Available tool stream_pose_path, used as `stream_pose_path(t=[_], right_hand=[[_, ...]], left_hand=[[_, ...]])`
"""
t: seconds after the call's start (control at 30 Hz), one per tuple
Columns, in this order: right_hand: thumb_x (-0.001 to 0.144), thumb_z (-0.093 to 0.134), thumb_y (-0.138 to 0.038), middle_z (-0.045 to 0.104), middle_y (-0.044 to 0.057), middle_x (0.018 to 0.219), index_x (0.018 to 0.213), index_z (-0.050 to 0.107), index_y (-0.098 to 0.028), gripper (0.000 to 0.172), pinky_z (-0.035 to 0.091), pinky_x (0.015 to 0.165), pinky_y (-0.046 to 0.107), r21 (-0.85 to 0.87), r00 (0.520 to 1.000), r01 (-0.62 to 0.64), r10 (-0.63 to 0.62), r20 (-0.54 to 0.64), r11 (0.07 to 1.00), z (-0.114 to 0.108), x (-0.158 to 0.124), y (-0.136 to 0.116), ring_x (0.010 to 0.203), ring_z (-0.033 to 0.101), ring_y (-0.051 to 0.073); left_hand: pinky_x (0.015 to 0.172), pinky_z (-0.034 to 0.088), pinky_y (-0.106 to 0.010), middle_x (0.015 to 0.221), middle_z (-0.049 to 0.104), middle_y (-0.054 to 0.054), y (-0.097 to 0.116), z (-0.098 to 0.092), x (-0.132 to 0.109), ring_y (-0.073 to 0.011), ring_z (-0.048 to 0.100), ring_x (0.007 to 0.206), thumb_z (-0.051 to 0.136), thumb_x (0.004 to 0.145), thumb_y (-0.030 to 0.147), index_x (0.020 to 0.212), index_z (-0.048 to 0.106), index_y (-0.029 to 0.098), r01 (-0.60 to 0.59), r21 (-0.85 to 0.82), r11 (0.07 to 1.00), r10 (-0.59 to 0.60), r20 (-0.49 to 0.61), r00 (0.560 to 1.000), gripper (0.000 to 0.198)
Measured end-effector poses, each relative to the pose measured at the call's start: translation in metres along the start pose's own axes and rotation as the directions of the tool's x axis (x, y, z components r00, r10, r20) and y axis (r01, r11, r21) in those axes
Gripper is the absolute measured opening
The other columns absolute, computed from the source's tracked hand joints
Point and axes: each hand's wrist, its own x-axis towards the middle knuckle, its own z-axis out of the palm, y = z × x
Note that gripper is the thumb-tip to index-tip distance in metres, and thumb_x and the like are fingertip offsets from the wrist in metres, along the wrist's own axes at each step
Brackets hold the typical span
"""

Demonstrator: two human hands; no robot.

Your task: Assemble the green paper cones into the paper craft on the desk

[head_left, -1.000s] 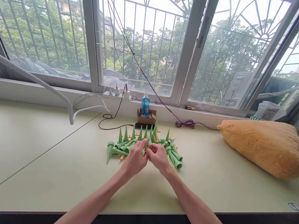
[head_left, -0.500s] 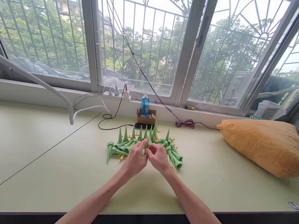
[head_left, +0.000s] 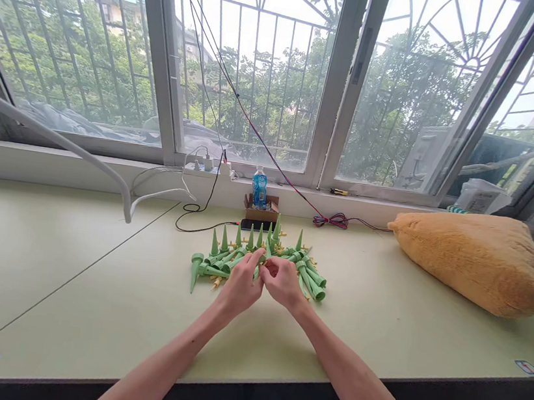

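A heap of green cone-shaped plastic spikes (head_left: pixel 310 279) with small yellow parts lies on the pale green table (head_left: pixel 89 281); several cones stand upright along its far side. My left hand (head_left: pixel 242 283) and my right hand (head_left: pixel 282 282) meet over the middle of the heap, fingers curled and pinched together on a small green and yellow piece between them. The hands hide most of that piece.
A blue-labelled water bottle (head_left: pixel 259 187) stands in a small cardboard box (head_left: pixel 261 210) behind the heap, with a dark phone in front of it. Cables run from the window sill. A large orange-yellow cushion (head_left: pixel 470 258) lies at the right. A white lamp arm (head_left: pixel 58 140) crosses the left.
Almost nothing: both hands stay pinched together over the heap, with only slight finger movement on the small piece.
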Motion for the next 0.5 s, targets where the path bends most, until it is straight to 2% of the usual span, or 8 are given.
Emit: stream_pose_path(t=[0.5], right_hand=[[0.078, 0.051, -0.027, 0.053, 0.000, 0.055, 0.057, 0.048, -0.018, 0.023, 0.033, 0.053, 0.025, 0.007, 1.000, 0.008, -0.008, 0.000, 1.000, -0.0001, -0.0005, 0.0014, 0.053, 0.044, 0.012]], left_hand=[[0.069, 0.052, -0.030, 0.112, 0.061, -0.012, -0.0015, 0.0015, 0.0002, -0.0216, 0.062, 0.095, 0.048, 0.078, 0.008, 0.129, 0.046, 0.021, 0.016, 0.007, 1.000, -0.016, 0.015, 1.000, 0.053]])
